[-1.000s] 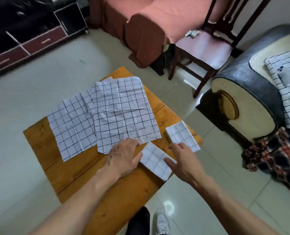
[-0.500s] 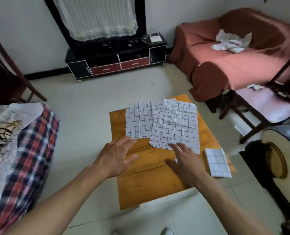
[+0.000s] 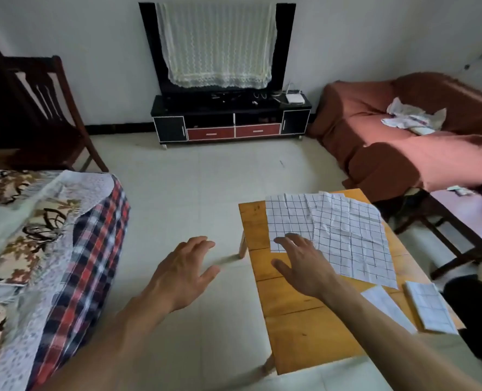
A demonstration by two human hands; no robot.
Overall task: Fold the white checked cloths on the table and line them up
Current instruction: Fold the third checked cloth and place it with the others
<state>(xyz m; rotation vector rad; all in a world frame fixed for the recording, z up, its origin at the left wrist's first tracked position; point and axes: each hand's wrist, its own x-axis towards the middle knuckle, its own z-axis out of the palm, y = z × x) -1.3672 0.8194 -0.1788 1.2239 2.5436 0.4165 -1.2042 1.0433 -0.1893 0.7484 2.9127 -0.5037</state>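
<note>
My right hand (image 3: 302, 263) lies flat, fingers spread, on the left unfolded cloth (image 3: 288, 218) at centre right on the worktop (image 3: 299, 328); my left hand (image 3: 180, 273) hovers open, empty. Two folded cloths (image 3: 429, 306) sit lower right.

Right hand (image 3: 302, 266) laid with spread fingers on left unfolded cloth (image 3: 288, 218), right of centre; second unfolded cloth (image 3: 350, 241) overlapped beside it; two folded cloths (image 3: 429, 307) seen lower right on table (image 3: 299, 334); left hand (image 3: 180, 275) held spread over floor
</note>
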